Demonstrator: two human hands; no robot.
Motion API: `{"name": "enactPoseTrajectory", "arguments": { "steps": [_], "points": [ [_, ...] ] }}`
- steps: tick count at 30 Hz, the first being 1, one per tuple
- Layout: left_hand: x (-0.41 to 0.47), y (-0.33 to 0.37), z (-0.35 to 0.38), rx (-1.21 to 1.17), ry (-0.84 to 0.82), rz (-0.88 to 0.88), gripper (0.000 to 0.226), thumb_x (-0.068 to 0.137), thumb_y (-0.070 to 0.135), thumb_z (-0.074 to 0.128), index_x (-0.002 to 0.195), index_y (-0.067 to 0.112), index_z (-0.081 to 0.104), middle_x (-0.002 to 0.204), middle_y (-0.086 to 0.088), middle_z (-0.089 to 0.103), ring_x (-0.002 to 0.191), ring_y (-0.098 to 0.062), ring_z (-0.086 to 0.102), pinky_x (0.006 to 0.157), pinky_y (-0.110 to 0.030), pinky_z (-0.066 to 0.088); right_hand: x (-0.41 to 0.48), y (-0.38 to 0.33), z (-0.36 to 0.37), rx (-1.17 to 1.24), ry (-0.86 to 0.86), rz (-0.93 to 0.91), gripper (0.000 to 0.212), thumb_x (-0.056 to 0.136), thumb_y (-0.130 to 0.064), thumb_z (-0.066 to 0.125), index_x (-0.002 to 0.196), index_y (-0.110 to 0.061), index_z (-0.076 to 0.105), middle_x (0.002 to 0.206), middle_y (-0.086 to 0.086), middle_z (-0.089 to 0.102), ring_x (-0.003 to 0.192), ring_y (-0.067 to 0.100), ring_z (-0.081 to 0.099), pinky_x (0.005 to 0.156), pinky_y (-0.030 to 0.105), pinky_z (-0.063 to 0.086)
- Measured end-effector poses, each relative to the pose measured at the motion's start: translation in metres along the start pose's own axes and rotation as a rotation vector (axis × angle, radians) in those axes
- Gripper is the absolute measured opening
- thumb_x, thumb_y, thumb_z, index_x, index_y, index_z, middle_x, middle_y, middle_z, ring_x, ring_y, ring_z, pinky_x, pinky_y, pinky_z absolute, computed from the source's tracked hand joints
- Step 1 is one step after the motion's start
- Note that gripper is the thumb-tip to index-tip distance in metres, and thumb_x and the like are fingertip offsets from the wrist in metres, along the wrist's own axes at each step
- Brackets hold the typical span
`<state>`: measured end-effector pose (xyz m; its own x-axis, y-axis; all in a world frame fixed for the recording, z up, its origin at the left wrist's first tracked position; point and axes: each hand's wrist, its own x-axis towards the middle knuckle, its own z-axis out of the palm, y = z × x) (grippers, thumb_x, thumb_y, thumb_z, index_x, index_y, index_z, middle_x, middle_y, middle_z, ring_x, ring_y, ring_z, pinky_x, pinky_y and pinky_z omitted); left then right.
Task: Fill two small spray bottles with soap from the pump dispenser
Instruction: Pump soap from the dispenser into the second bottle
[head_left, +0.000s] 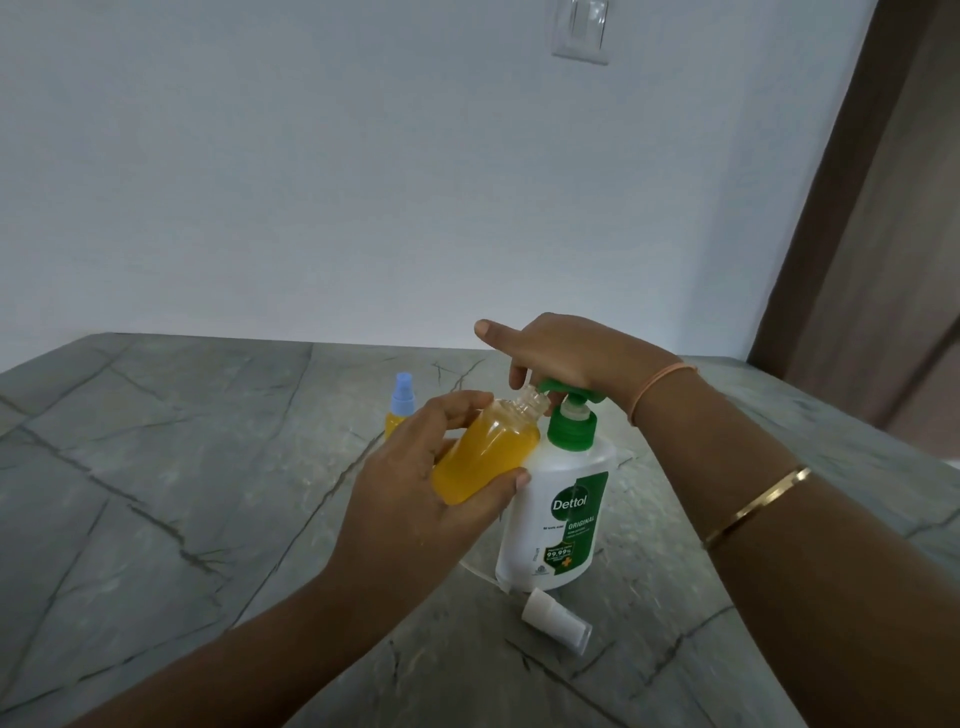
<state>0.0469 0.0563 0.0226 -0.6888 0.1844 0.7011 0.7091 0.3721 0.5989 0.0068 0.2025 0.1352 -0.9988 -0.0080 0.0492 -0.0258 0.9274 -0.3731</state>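
Note:
My left hand (415, 478) grips a small clear spray bottle (488, 452), uncapped and nearly full of orange-yellow soap, tilted with its open neck right under the green nozzle of the pump dispenser (558, 499). The dispenser is a white bottle with a green pump head, standing upright on the counter. My right hand (566, 356) rests on top of the pump head, palm down, index finger stretched out. A second small bottle (400, 410), with a blue spray cap and orange soap inside, stands behind my left hand, partly hidden.
A white spray cap with its clear cover (558, 621) lies on its side on the grey marble counter (182, 493), just in front of the dispenser. A white wall backs the counter, and a brown door frame stands at the right.

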Motion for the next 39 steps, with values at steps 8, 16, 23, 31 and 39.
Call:
{"name": "enactPoseTrajectory", "arguments": {
  "steps": [8,16,23,31,39],
  "points": [
    [-0.001,-0.004,0.000,0.007,0.011,0.003,0.051,0.066,0.065,0.062,0.109,0.049,0.041,0.107,0.037,0.045,0.095,0.013,0.048,0.076,-0.014,0.043,-0.001,-0.002,-0.002,0.011,0.039,0.008,0.068,0.093,-0.063,0.020,0.095,-0.008,0.059,0.069,-0.001,0.060,0.054,0.011,0.057,0.052,0.022,0.040],
    [-0.001,-0.001,-0.001,-0.001,0.010,-0.015,0.052,0.064,0.058,0.063,0.110,0.047,0.042,0.109,0.033,0.047,0.096,0.004,0.052,0.080,-0.025,0.050,0.000,-0.001,0.005,0.039,-0.008,0.036,0.069,0.092,-0.064,0.023,0.102,-0.008,0.060,0.072,0.000,0.060,0.057,0.012,0.058,0.061,0.026,0.043],
    [-0.001,-0.002,0.000,0.006,0.008,-0.004,0.053,0.065,0.061,0.066,0.110,0.045,0.042,0.107,0.037,0.042,0.093,0.009,0.047,0.076,-0.017,0.044,-0.001,-0.003,-0.005,0.001,0.039,0.018,0.069,0.092,-0.065,0.023,0.095,-0.008,0.061,0.071,0.001,0.063,0.054,0.012,0.058,0.050,0.022,0.040],
    [0.000,-0.003,0.001,0.001,0.024,0.003,0.056,0.063,0.064,0.061,0.112,0.044,0.044,0.108,0.036,0.045,0.095,0.011,0.048,0.078,-0.018,0.046,0.000,-0.001,0.001,0.031,0.012,0.025,0.065,0.093,-0.063,0.023,0.096,-0.009,0.059,0.071,-0.002,0.059,0.056,0.011,0.057,0.056,0.025,0.042],
    [0.000,-0.001,0.001,-0.008,0.011,0.001,0.054,0.066,0.060,0.068,0.112,0.043,0.044,0.107,0.036,0.044,0.094,0.011,0.047,0.076,-0.016,0.044,0.002,0.002,0.002,0.027,-0.013,0.003,0.068,0.093,-0.064,0.024,0.099,-0.007,0.061,0.073,0.000,0.060,0.057,0.013,0.058,0.063,0.026,0.045]
  ]
}}
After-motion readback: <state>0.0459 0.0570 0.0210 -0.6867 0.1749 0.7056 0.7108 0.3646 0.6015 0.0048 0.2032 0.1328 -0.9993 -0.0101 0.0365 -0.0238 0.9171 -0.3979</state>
